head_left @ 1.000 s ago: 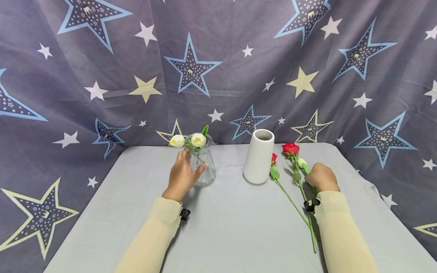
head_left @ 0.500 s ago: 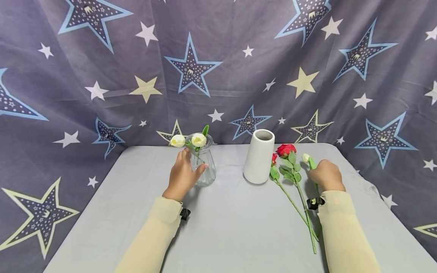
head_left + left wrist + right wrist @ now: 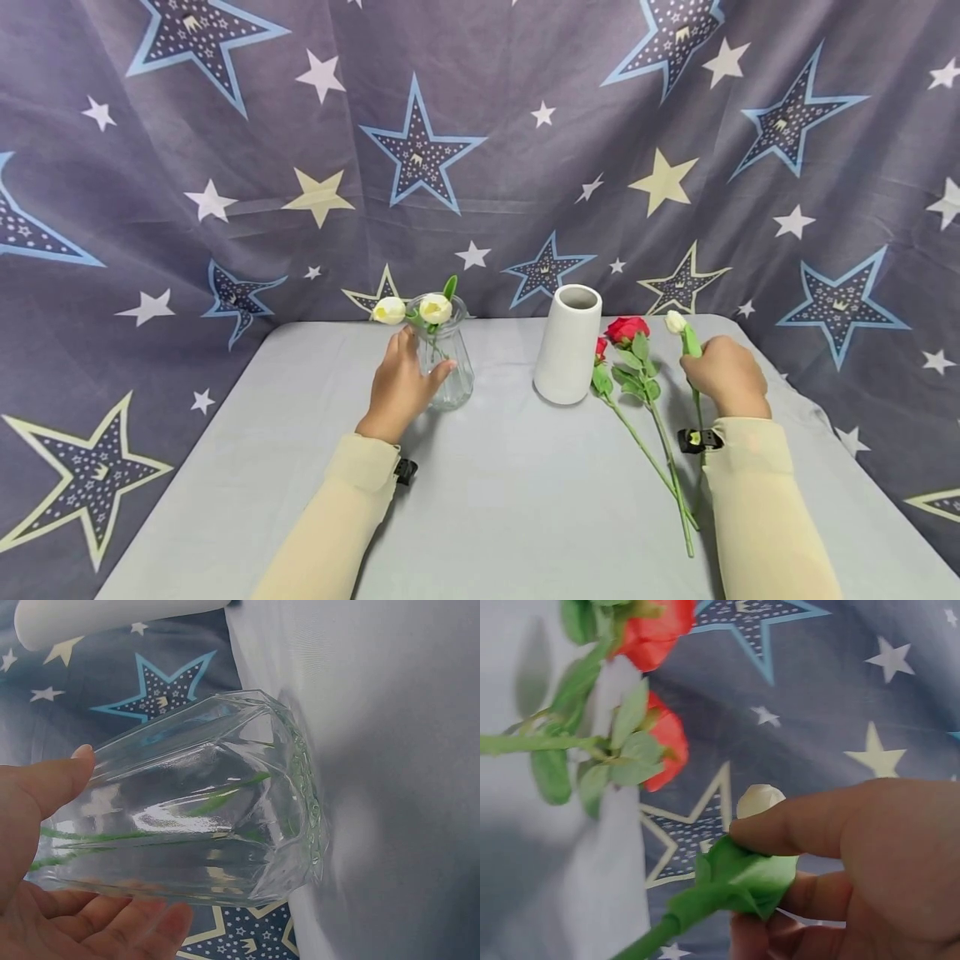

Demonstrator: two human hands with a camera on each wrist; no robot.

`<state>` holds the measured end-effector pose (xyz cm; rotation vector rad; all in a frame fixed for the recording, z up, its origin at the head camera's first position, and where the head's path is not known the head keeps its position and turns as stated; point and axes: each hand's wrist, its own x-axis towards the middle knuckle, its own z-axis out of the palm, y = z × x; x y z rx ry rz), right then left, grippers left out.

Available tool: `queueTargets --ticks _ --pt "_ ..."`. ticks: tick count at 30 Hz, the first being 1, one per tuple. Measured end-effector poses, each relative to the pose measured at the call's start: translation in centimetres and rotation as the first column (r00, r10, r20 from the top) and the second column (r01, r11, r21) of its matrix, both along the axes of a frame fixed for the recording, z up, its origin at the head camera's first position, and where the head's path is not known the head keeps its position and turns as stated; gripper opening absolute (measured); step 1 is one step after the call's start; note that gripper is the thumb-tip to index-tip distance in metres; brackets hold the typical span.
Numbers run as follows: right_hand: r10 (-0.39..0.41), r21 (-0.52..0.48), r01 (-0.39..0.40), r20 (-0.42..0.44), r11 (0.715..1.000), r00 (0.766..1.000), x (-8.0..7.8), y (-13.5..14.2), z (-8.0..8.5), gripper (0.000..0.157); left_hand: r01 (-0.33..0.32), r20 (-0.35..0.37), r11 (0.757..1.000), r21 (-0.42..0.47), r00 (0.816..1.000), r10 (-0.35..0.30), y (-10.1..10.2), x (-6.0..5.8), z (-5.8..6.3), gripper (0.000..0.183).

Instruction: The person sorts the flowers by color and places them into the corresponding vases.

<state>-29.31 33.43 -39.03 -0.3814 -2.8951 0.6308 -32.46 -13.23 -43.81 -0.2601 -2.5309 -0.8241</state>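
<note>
My left hand holds the clear ribbed glass vase, thumb on one side and fingers on the other. Two white tulips lean out of its mouth, and their green stems show through the glass in the left wrist view. At the right, my right hand pinches another white tulip just below its bloom, by the green leaves. Its lower stem is partly hidden by the wrist. Two red roses lie on the table to the left of that hand, their stems crossing.
A white tapered vase stands upright between the glass vase and the roses, its mouth facing up. The table has a pale grey cloth. A dark curtain printed with stars hangs behind the table's back edge.
The right hand has moved to the right and lifted its tulip away from the roses. One rose's bloom has shifted slightly left. The left hand and glass vase stay in place.
</note>
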Motion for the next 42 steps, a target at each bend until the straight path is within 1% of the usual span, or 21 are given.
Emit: queueTargets --ticks 7,12,21,25,31,37,42 --pt "-0.047 0.004 0.048 -0.069 0.999 0.997 0.9 -0.8 1.9 0.028 0.002 0.001 1.000 0.003 1.000 -0.002 0.0 -0.1 -0.1 0.083" --pt "-0.048 0.000 0.048 -0.112 0.999 0.993 1.5 -1.4 3.1 0.027 -0.001 0.011 1.000 0.003 1.000 0.001 0.0 0.0 0.0 0.083" --pt "-0.061 -0.011 0.061 -0.248 0.998 0.967 2.6 -2.3 4.8 0.027 0.000 0.018 1.000 0.002 1.000 0.000 0.0 0.1 0.2 0.083" --pt "-0.069 -0.007 0.070 -0.304 0.998 0.950 3.2 -2.8 5.6 0.029 0.005 0.016 1.000 0.009 1.000 -0.005 0.0 0.1 0.2 0.083" --pt "-0.074 0.000 0.080 -0.389 0.997 0.918 4.0 -3.7 6.7 0.029 0.007 0.011 1.000 0.012 1.000 -0.008 0.0 0.1 0.2 0.082" --pt "-0.068 -0.020 0.066 -0.463 0.998 0.884 4.7 -4.3 7.3 0.030 0.004 0.006 1.000 0.011 1.000 -0.004 0.0 0.1 0.2 0.081" --pt "-0.064 -0.037 0.053 -0.507 0.998 0.860 5.2 -4.8 7.6 0.028 0.002 -0.003 1.000 0.005 1.000 -0.002 0.0 0.0 0.0 0.082"
